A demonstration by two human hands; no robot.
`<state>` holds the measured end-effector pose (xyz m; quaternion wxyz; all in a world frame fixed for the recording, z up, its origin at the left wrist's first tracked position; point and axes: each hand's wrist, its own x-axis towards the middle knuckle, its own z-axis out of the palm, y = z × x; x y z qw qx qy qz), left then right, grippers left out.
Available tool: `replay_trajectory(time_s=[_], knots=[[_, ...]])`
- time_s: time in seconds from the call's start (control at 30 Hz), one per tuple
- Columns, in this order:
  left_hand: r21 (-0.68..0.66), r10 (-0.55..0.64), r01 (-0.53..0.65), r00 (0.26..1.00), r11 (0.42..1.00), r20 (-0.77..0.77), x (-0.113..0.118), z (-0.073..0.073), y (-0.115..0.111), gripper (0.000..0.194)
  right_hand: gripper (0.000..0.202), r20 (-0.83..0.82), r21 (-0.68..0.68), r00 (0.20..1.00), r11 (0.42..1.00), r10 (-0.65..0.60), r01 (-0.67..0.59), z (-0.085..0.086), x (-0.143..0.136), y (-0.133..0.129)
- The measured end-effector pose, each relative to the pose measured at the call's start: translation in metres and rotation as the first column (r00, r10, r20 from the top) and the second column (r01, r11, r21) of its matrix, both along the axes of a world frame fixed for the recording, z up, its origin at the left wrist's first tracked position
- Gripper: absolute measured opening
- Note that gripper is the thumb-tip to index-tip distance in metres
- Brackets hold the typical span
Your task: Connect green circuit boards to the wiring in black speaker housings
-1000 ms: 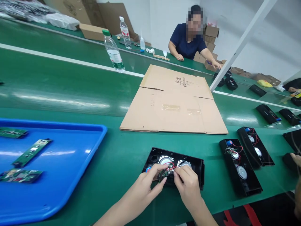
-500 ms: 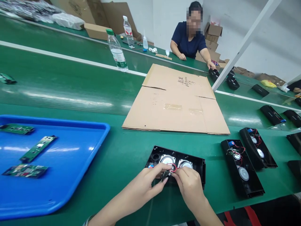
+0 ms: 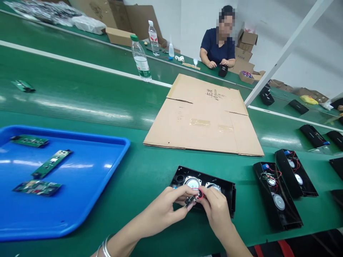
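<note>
A black speaker housing (image 3: 228,189) lies on the green bench in front of me, with two round silver speakers (image 3: 192,183) inside it. Just above it, my left hand (image 3: 171,204) pinches a small circuit board (image 3: 189,200) between thumb and fingers. My right hand (image 3: 216,207) is closed at the board's edge, its fingertips on the red wire (image 3: 201,195) that loops there. The fingers cover the wire's end and most of the board. Part of something blue (image 3: 175,187) shows at the housing's left end.
On the left is a blue tray (image 3: 125,142) holding green circuit boards (image 3: 52,163). A flat cardboard sheet (image 3: 206,137) lies beyond the housing. Wired speaker housings (image 3: 278,203) stand at right. Across the bench, a co-worker (image 3: 218,46) handles a black housing (image 3: 223,70). A water bottle (image 3: 142,64) stands behind.
The view has shifted slightly. My hands stay together over the housing, the right fingertips a little closer to the board. The co-worker has brought a black housing from the right to their front.
</note>
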<state>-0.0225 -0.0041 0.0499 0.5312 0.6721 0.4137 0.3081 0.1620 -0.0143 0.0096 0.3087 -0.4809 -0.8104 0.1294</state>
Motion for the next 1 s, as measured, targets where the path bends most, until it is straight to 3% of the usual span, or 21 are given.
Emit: replay_trajectory(time_s=[0.07,0.17,0.27,0.37,0.47,0.63,1.0], knots=[[0.027,0.015,-0.015,1.000,1.000,-0.011,0.003,-0.001,0.001,0.029,0.029,-0.079,-0.047,0.997,0.999,-0.020,0.016,0.000,0.001,0.001],[0.223,0.041,-0.016,0.993,0.975,-0.109,0.009,-0.009,-0.001,0.034,0.023,-0.151,-0.135,0.988,0.990,0.028,-0.049,0.006,0.003,0.003],[0.492,0.170,-0.038,0.959,0.870,-0.226,0.015,-0.018,-0.008,0.033,0.027,-0.117,-0.179,0.991,0.981,0.060,-0.080,0.015,0.006,0.001],[0.618,0.272,-0.051,0.924,0.784,-0.269,0.018,-0.020,-0.015,0.027,0.031,-0.096,-0.171,0.994,0.985,-0.042,0.025,0.025,0.011,-0.005],[0.665,0.301,-0.062,0.920,0.744,-0.252,0.020,-0.020,-0.018,0.018,0.020,-0.183,-0.136,0.970,0.982,-0.157,0.133,0.038,0.018,-0.013],[0.710,0.362,-0.035,0.877,0.703,-0.315,0.028,-0.024,-0.018,0.012,0.012,-0.244,-0.008,0.954,0.984,-0.176,0.180,0.054,0.018,-0.026],[0.762,0.406,-0.001,0.846,0.647,-0.344,0.040,-0.019,-0.016,0.043,0.010,-0.234,0.038,0.942,0.966,-0.241,0.256,0.047,0.007,-0.029]])
